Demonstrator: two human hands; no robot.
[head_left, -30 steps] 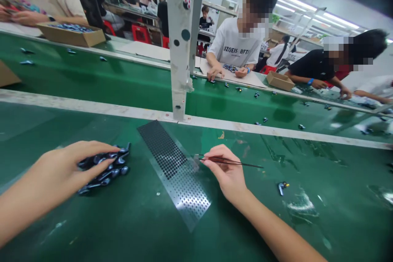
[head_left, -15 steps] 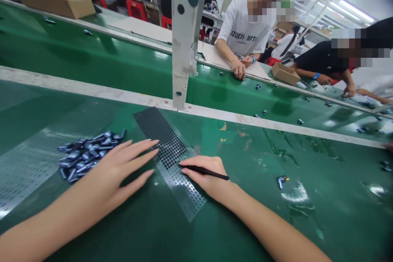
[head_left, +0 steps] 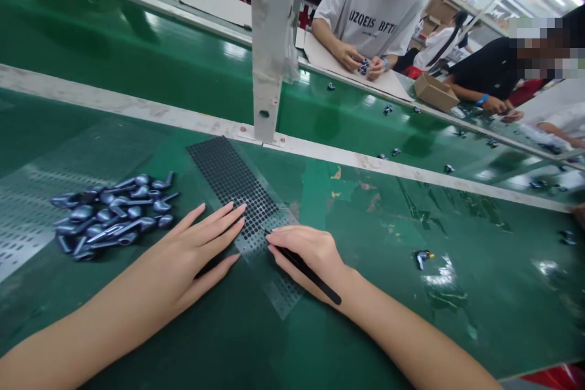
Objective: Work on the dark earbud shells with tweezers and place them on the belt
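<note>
My left hand (head_left: 196, 250) lies flat with its fingers apart, the fingertips resting on a perforated metal mesh strip (head_left: 228, 180). My right hand (head_left: 311, 262) is curled around black tweezers (head_left: 306, 272), whose tips point toward the strip near my left fingertips. To the left of both hands sits a heap of blue-grey stemmed earbuds (head_left: 109, 216), untouched by either hand. A single earbud with a yellow mark (head_left: 423, 259) lies alone on the green belt to my right.
A second perforated sheet (head_left: 27, 219) lies under the heap. A white belt rail (head_left: 365, 161) and a grey metal post (head_left: 272, 42) stand beyond my hands. Past them, a co-worker's hands (head_left: 361, 65) hold small parts, and small parts dot a farther green belt (head_left: 356, 116).
My left hand has moved off the earbud heap and onto the mesh strip. My right hand has turned, swinging the tweezers' back end toward me. The whole view has shifted.
</note>
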